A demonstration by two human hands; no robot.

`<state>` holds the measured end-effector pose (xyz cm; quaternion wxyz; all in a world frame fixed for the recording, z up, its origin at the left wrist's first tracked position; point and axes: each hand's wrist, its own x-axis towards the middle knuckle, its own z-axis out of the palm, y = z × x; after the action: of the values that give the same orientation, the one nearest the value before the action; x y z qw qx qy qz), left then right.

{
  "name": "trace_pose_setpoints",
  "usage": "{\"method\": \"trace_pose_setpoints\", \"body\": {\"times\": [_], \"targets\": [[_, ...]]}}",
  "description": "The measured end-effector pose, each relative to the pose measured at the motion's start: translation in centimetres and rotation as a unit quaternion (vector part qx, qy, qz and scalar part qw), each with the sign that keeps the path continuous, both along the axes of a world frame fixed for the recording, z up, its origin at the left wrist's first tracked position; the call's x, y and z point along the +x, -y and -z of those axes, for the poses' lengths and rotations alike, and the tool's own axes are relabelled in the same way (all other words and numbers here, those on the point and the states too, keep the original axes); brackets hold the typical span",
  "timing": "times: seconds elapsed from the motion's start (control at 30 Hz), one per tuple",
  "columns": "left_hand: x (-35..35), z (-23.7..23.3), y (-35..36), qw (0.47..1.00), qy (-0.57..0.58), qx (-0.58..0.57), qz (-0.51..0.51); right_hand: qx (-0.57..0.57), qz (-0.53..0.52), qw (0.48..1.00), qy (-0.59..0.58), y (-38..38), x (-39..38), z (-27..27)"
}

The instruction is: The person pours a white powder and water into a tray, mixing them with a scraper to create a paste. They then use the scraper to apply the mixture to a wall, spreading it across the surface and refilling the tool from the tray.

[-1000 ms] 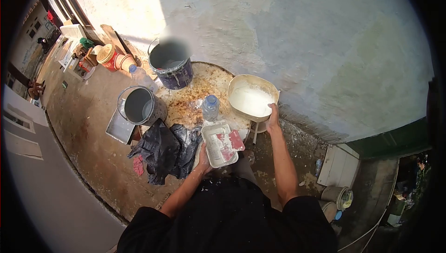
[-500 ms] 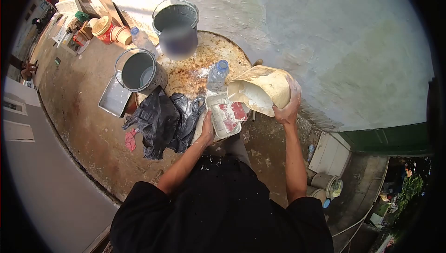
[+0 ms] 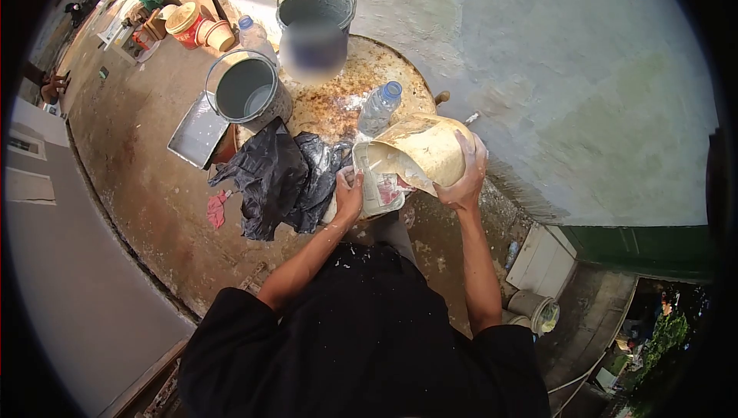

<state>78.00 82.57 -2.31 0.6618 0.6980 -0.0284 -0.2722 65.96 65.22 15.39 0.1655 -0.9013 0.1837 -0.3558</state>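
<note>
My left hand [image 3: 350, 194] is closed on the near-left wall of a whitish rectangular plastic tub [image 3: 369, 197], which has red patches and white residue showing in it. My right hand [image 3: 466, 176] grips a cream-coloured plastic container [image 3: 430, 145], streaked with white. That container is tilted, its wide mouth turned left and down, its edge overlapping the tub. Just behind the two vessels a clear bottle with a blue top [image 3: 377, 109] leans on a round, rusty tabletop [image 3: 319, 107]. A crumpled black plastic bag [image 3: 265, 180] lies left of my left hand. White smears mark both hands.
Two buckets stand to the left and back: a grey one [image 3: 244, 89] and a larger one [image 3: 314, 7] near the wall [image 3: 538, 72]. A grey tray [image 3: 201, 132] and another clear bottle [image 3: 254, 36] are beside them. Pots [image 3: 215, 34] and boards line the wall farther off.
The cream container has moved left and tipped further over the tub, hiding more of its red patches. The bottle now leans more to the right. The view has shifted slightly.
</note>
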Motion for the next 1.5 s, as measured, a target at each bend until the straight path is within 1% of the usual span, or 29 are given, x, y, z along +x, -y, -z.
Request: {"method": "trace_pose_setpoints", "body": {"times": [0.17,0.3,0.4,0.47,0.5,0.6,0.67,0.8,0.9,1.1,1.2,1.3,1.4,1.5], "targets": [[0.5,-2.6,-2.5,0.997,-0.011,0.029,0.064,-0.029,-0.022,0.999,0.034,-1.2,0.2,0.0],[0.5,-1.4,-3.6,0.991,-0.043,0.060,0.110,-0.034,-0.043,0.997,0.047,-1.6,0.3,0.5],[0.0,-0.1,-3.5,0.993,-0.024,0.043,0.105,-0.064,-0.058,0.995,0.051,-2.4,0.1,1.0],[-0.3,1.0,-2.8,0.994,-0.031,0.030,0.095,-0.074,-0.064,0.993,0.060,-2.6,-0.2,1.5],[-0.4,0.8,-2.5,0.995,-0.035,0.023,0.089,-0.080,-0.068,0.992,0.064,-2.6,-0.2,1.8],[-0.7,0.2,-2.6,0.993,0.038,0.032,0.106,-0.105,-0.090,0.988,0.075,-2.4,-0.3,2.5],[-0.6,1.9,-2.4,0.994,0.006,0.021,0.102,-0.100,-0.090,0.988,0.079,-2.2,-0.5,2.9],[-0.6,1.0,-2.4,0.994,-0.035,0.022,0.103,-0.118,-0.106,0.985,0.061,-1.8,-0.7,3.0],[-0.7,1.8,-2.2,0.996,-0.058,-0.024,0.067,-0.125,-0.122,0.982,0.065,-2.0,-0.3,3.1],[-0.8,2.1,-2.3,0.997,-0.041,-0.011,0.071,-0.113,-0.120,0.985,0.048,-1.5,-0.1,3.4],[-0.8,2.6,-2.2,0.996,-0.062,-0.023,0.063,-0.111,-0.117,0.985,0.060,-1.6,-0.1,3.8],[-0.7,3.3,-2.3,0.997,-0.030,0.004,0.072,-0.119,-0.102,0.986,0.058,-1.3,0.0,4.3],[-0.6,3.4,-2.3,0.996,-0.044,0.005,0.074,-0.105,-0.098,0.988,0.059,-1.3,-0.2,4.2],[-0.6,4.0,-2.3,0.996,-0.039,-0.007,0.076,-0.103,-0.113,0.987,0.056,-1.0,-0.1,3.9]]}}
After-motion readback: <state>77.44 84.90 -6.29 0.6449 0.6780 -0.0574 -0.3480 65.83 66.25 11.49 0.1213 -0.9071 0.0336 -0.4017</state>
